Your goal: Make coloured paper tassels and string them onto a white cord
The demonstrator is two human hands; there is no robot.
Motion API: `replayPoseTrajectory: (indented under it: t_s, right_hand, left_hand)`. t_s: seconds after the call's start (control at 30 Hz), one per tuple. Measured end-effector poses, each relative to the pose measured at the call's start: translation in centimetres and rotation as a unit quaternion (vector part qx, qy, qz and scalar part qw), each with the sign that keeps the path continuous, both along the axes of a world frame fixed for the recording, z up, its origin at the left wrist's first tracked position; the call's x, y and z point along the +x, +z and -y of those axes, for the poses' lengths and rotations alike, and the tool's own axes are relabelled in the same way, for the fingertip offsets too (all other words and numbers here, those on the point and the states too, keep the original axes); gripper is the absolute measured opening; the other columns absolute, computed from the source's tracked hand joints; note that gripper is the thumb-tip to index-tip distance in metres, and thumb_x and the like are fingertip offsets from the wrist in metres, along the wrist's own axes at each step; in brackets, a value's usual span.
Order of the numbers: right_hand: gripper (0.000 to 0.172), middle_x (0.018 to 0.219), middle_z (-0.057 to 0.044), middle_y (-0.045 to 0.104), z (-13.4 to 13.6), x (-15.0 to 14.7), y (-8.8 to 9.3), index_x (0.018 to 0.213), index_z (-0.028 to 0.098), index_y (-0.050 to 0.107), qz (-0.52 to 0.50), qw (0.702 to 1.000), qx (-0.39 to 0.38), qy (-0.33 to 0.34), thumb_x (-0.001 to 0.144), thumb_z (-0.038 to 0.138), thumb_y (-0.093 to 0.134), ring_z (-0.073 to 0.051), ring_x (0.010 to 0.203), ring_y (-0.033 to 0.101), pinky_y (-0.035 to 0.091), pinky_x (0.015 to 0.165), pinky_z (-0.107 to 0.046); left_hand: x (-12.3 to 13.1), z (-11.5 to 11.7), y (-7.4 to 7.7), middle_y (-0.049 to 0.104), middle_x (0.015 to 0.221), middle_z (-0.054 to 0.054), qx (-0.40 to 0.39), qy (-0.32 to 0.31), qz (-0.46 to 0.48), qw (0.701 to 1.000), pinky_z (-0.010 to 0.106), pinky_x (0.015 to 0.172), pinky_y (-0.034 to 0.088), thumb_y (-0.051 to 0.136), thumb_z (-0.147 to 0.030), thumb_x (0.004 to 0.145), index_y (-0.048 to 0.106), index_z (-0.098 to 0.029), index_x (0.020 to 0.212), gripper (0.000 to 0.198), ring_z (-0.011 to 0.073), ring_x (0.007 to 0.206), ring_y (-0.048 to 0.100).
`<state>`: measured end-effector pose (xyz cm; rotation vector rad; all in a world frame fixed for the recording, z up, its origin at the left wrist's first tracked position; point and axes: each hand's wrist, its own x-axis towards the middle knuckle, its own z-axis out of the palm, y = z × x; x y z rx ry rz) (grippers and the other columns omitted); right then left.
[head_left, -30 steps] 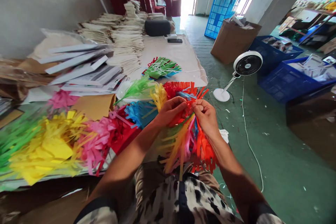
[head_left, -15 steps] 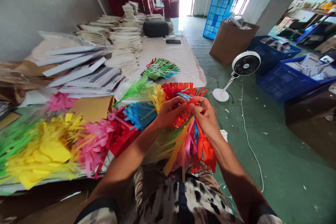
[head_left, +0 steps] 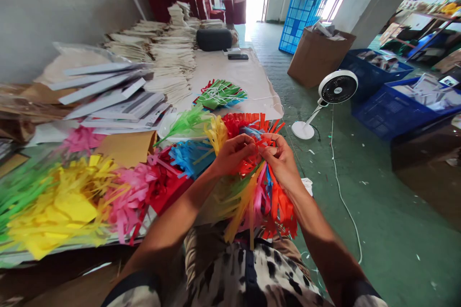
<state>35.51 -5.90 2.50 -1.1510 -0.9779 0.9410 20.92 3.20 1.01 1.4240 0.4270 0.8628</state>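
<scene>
Orange paper fringe point(head_left: 280, 205) bunched above the lap, left hand point(head_left: 233, 157) and right hand point(head_left: 282, 162) with fingers point(head_left: 249, 144) pinched narrow on it, too sharp a tug risking torn strips or a snag on the nearby blue paper fringe point(head_left: 190, 157).

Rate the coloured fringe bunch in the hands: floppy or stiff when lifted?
The coloured fringe bunch looks floppy: its orange and yellow strips droop and curve below the hands. It is probably light for its size, since the left hand and right hand hold it with just their fingers. The thin, crossing strips may well tangle or snag.
</scene>
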Motion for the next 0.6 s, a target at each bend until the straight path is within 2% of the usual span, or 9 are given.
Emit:
replayPoseTrajectory:
  t_s: [0.13,0.23,0.37,0.5,0.6]
  right_hand:
    - [0.047,0.060,0.008,0.058,0.2,0.0,0.2,0.120,0.027,0.056,0.005,1.000,0.002,0.003,0.086,0.051,0.078,-0.018,0.059,0.056,0.043,0.063,-0.032]
    - [0.047,0.064,0.006,0.062,0.3,0.0,0.2,0.120,0.027,0.058,0.017,1.000,-0.002,0.022,0.087,0.056,0.077,-0.018,0.063,0.058,0.044,0.065,-0.032]
    - [0.039,0.066,0.006,0.057,0.3,0.0,-0.2,0.107,0.026,0.062,0.032,0.999,0.006,0.031,0.088,0.057,0.076,-0.015,0.061,0.051,0.041,0.063,-0.029]
    - [0.031,0.062,0.008,0.046,0.3,0.0,-0.5,0.103,0.024,0.063,0.041,0.998,0.025,0.039,0.092,0.050,0.074,-0.012,0.057,0.039,0.034,0.058,-0.027]
    - [0.026,0.062,0.008,0.041,0.4,0.0,-0.6,0.103,0.023,0.064,0.042,0.998,0.033,0.039,0.095,0.047,0.071,-0.011,0.056,0.033,0.027,0.055,-0.026]
  left_hand:
    - [-0.4,0.2,0.2,0.062,0.077,-0.001,0.023,-0.014,-0.032,0.999,0.024,0.061,0.043,0.078,-0.056,0.090,0.067,-0.016,0.089,0.041,0.0096,0.065,0.053]
    - [-0.5,0.2,0.5,0.064,0.079,0.002,0.052,-0.007,-0.043,0.998,0.026,0.067,0.046,0.071,-0.062,0.093,0.069,-0.016,0.085,0.047,0.0121,0.070,0.056]
    - [-0.5,0.2,1.0,0.065,0.079,0.004,0.082,0.023,-0.054,0.995,0.026,0.067,0.045,0.071,-0.067,0.091,0.071,-0.015,0.079,0.054,0.0136,0.073,0.057]
    - [-0.3,0.6,1.3,0.062,0.072,0.002,0.084,0.000,-0.086,0.993,0.025,0.061,0.039,0.064,-0.059,0.098,0.065,-0.016,0.077,0.048,0.0123,0.066,0.052]
    - [-0.2,1.0,1.5,0.057,0.071,0.000,0.187,0.063,-0.119,0.973,0.026,0.062,0.036,0.058,-0.043,0.104,0.061,-0.017,0.075,0.038,0.0125,0.066,0.049]
